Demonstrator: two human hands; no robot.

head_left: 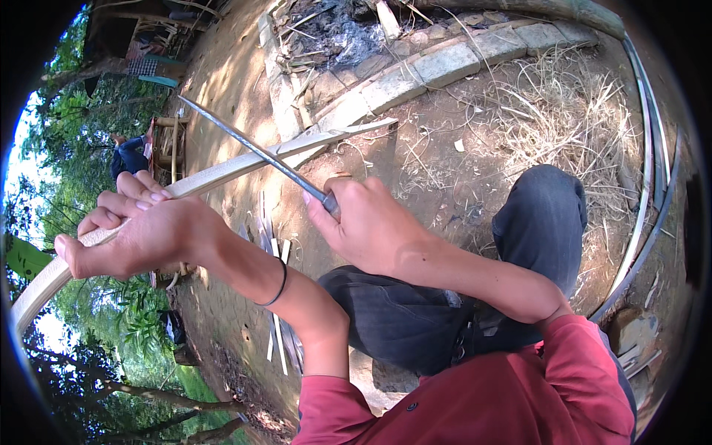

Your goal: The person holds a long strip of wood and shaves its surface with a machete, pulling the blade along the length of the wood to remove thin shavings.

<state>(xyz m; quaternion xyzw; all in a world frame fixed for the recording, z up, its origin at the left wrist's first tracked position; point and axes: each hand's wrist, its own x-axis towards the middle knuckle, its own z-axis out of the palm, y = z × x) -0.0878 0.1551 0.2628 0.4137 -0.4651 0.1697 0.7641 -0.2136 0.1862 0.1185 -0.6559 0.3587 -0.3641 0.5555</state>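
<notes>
A long, pale wooden strip point(222, 172) runs slantwise from the left edge toward the stone border. My left hand point(159, 233) grips it, thumb along one side and fingers curled over the other. In my right hand point(374, 226) is a long, narrow knife point(248, 143), its dark handle mostly hidden by the fist. The blade points up and left and crosses over the strip beyond my left hand; whether the edge touches the wood, I cannot tell. My dark-trousered knee point(545, 222) is bent beside the right forearm.
Ahead lies a heap of grey ash point(348, 41) behind a stone border point(445, 65). Dry shavings point(571, 111) cover the ground at the right, near long curved strips point(653, 185). Thin loose strips point(277, 319) lie by my left forearm. Another person point(131, 157) is at the far left.
</notes>
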